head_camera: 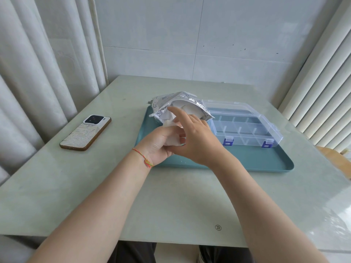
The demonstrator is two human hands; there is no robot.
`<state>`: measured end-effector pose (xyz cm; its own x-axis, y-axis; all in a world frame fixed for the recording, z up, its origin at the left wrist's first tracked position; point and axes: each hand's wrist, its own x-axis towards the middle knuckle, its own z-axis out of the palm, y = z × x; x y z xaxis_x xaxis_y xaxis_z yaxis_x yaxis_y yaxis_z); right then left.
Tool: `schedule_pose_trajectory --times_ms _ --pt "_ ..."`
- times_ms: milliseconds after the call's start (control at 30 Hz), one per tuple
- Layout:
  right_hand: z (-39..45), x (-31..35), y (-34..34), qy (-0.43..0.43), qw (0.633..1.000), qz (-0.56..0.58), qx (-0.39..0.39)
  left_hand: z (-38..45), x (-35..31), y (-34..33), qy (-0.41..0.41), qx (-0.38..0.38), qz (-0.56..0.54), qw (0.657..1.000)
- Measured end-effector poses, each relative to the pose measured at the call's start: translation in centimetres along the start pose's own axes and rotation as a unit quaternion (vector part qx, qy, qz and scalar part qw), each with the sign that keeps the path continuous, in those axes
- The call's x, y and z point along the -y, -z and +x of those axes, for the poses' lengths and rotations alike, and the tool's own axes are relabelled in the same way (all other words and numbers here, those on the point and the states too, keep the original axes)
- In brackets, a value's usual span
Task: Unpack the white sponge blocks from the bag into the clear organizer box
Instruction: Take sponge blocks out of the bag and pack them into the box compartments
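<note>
A crinkled silver bag (171, 103) lies at the back left of the teal tray (247, 160), its mouth open towards me with white sponge showing inside. My left hand (157, 145) grips a white sponge block (171, 133) just in front of the bag. My right hand (193, 135) hovers over it with the forefinger stretched towards the bag's mouth, the other fingers loosely bent. The clear organizer box (245, 124) sits on the tray's right half, lid open, its divided compartments holding nothing I can see.
A phone (85, 132) in a pale patterned case lies face down on the table (171, 202) left of the tray. Curtains hang on the left, blinds on the right, and a tiled wall stands behind the table.
</note>
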<state>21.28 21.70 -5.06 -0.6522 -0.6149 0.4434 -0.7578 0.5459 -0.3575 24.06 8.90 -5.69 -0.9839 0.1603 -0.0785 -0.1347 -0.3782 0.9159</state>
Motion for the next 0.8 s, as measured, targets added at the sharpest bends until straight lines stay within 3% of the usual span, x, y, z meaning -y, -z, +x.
schedule_pose_trajectory --times_ms 300,733,800 --pt "0.2 0.4 0.0 -0.002 0.997 0.064 0.032 -0.3 0.0 0.1 -0.024 0.049 0.032 0.998" --pt "0.0 0.2 0.0 0.017 0.996 0.072 0.048 0.3 0.5 0.6 -0.006 0.027 0.046 0.999" --pt "0.0 0.1 0.9 -0.030 0.989 0.132 0.053 0.4 0.4 0.7 -0.022 0.020 0.065 0.997"
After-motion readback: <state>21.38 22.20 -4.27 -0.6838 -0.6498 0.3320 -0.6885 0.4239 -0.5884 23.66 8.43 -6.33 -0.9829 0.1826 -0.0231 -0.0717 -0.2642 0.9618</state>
